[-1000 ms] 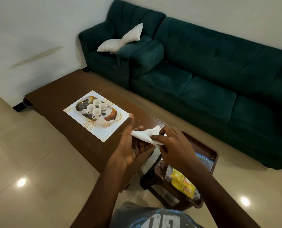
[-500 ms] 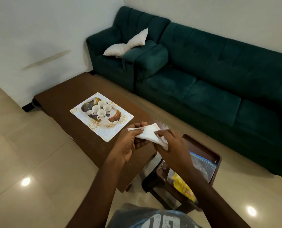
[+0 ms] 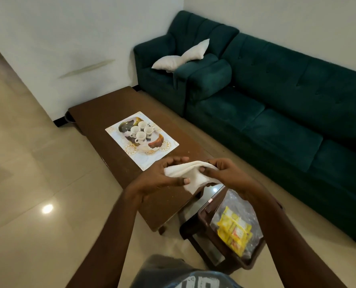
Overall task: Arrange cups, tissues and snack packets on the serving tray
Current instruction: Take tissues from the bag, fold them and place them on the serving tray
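While the left grip (image 3: 160, 179) clamped one end of the white tissue (image 3: 183, 170) under its thumb, the right grip (image 3: 224, 173) pinched the other end with curled fingers. That left the sheet bunched between the two, in the air above the near end of the surface (image 3: 102, 107). I judged that this two-sided hold suited folding or smoothing the tissue before setting it down. Beyond the grips, the serving tray (image 3: 152, 161) lay flat on the surface with four cups (image 3: 140, 130) clustered toward its far half, which left its near part bare for the tissue. Below the right forearm, the yellow snack packets (image 3: 234, 229) sat in a clear bag (image 3: 243, 206) on a brown stool (image 3: 203, 221). They were not yet on the tray but were within easy reach. A green sofa (image 3: 276, 100) ran along the wall.
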